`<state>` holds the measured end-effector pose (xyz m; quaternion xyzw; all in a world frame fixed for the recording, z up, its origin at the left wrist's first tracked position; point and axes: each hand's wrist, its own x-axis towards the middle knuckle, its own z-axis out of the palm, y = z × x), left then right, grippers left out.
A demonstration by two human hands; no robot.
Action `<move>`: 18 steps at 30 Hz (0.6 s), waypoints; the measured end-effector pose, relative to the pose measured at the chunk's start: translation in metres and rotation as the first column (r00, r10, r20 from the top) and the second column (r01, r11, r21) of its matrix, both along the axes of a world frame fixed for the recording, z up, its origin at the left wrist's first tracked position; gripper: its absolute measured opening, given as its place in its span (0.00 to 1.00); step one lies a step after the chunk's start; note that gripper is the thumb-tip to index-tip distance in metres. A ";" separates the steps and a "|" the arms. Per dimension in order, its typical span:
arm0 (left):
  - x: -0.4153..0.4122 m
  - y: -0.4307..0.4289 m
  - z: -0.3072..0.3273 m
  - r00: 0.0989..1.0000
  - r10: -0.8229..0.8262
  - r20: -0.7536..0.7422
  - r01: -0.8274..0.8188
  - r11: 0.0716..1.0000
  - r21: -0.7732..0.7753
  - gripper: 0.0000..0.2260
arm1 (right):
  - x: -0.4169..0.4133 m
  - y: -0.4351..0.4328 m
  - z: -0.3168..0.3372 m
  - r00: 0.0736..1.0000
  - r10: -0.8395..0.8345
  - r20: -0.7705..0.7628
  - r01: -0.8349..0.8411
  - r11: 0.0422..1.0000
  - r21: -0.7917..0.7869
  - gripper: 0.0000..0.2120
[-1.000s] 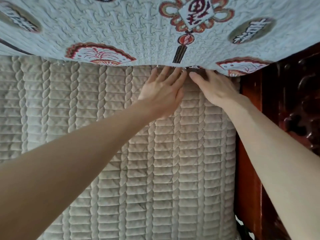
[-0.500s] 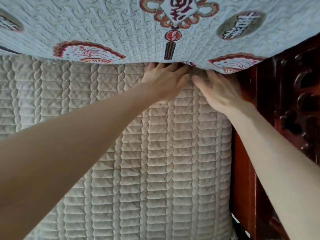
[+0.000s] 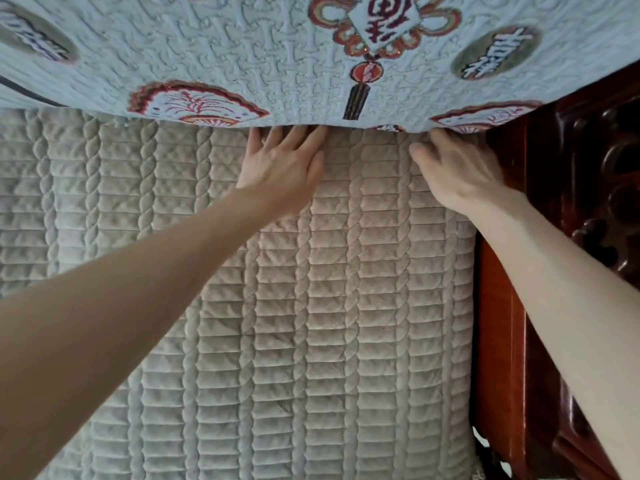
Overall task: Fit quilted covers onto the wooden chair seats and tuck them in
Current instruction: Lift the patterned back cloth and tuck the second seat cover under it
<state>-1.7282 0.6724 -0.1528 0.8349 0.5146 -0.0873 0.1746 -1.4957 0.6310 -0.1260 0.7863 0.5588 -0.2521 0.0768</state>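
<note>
The beige quilted seat cover lies flat on the seat, its back edge running crosswise just ahead of both hands. The left hand and right hand press it with straight fingers, gripping nothing (fingertips hidden under the patterned back cover). The right hand is just beside the carved wooden armrest; the untucked run lies leftward.

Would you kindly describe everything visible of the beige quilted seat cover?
The beige cover is plush-looking fabric, quilted in horizontal ribs between braided vertical columns. It lies flat, its right edge against the red wooden frame, its far edge hidden under the patterned blue cover. The left hand and right hand press on it there.
</note>
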 end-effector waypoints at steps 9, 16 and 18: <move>-0.027 -0.009 0.012 0.999 0.041 -0.006 -0.041 0.999 -0.029 0.24 | -0.019 0.011 -0.002 0.998 0.004 -0.066 -0.010 0.996 -0.092 0.33; -0.063 0.021 0.006 0.998 -0.022 -0.052 0.021 0.999 -0.026 0.24 | -0.098 -0.016 0.002 0.958 0.284 -0.051 -0.284 0.959 0.010 0.34; -0.074 0.013 0.010 1.000 -0.020 0.003 0.021 1.000 -0.007 0.24 | -0.113 0.010 -0.004 0.968 0.228 -0.102 -0.229 0.973 0.001 0.33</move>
